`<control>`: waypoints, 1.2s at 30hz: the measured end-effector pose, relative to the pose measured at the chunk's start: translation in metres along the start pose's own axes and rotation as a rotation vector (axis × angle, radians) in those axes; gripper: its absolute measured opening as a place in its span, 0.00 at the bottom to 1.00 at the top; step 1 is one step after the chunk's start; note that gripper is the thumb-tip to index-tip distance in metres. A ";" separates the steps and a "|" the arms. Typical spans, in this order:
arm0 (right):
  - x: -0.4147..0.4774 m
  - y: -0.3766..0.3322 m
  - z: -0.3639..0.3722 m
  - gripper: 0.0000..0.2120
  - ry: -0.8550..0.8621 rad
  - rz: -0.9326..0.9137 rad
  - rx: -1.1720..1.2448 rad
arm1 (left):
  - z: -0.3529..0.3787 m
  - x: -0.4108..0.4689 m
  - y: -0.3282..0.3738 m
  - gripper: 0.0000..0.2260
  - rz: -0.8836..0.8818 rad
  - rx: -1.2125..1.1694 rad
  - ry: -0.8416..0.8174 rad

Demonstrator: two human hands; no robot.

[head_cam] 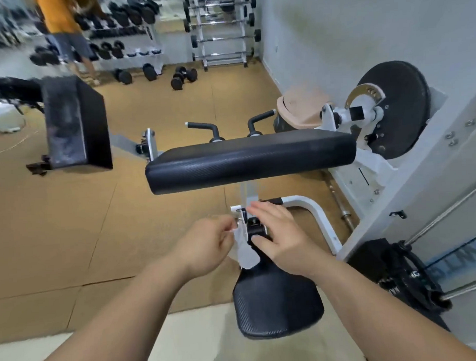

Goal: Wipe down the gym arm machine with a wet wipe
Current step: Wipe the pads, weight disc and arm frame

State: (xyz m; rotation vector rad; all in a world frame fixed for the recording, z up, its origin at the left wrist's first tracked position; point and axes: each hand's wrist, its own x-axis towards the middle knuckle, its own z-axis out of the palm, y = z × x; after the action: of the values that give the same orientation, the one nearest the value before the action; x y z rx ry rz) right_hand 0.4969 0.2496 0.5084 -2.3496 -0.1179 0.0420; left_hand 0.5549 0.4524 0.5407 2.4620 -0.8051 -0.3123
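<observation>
Two hands meet at the near post of the arm machine (321, 220), between its black arm pad (249, 161) and seat (276, 300). The left hand (209, 243) pinches the white wet wipe (243, 250) in curled fingers (225, 230) against the post. The right hand (276, 233), fingers straight and holding nothing, rests on the black clamp (254, 226) just right of the wipe

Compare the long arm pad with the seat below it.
The arm pad is a long bar lying crosswise; the seat is shorter and rounded, narrowing at its far end. The arm pad sits higher; the seat is lower and nearer the camera. The wet wipe hangs at the seat's narrow end; nothing touches the arm pad. Both are black and textured.
</observation>
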 end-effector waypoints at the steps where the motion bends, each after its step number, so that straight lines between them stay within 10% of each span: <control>1: 0.009 -0.012 0.010 0.27 -0.033 -0.040 -0.020 | -0.011 -0.008 -0.012 0.04 0.007 0.001 -0.005; 8: 0.076 -0.128 0.099 0.03 -0.056 0.002 0.086 | -0.096 -0.063 -0.130 0.06 0.125 -0.096 0.055; 23: 0.215 -0.287 0.133 0.10 0.476 0.139 0.393 | -0.237 -0.046 -0.262 0.06 -0.095 -0.482 0.492; 36: 0.324 -0.301 0.143 0.06 0.911 -0.255 -0.192 | -0.299 0.045 -0.293 0.10 -0.075 -0.482 0.581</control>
State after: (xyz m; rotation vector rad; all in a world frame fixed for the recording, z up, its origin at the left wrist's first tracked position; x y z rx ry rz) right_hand 0.7876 0.5931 0.6233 -2.2919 0.0344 -1.1827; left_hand 0.8414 0.7486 0.6273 1.9680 -0.3363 0.1694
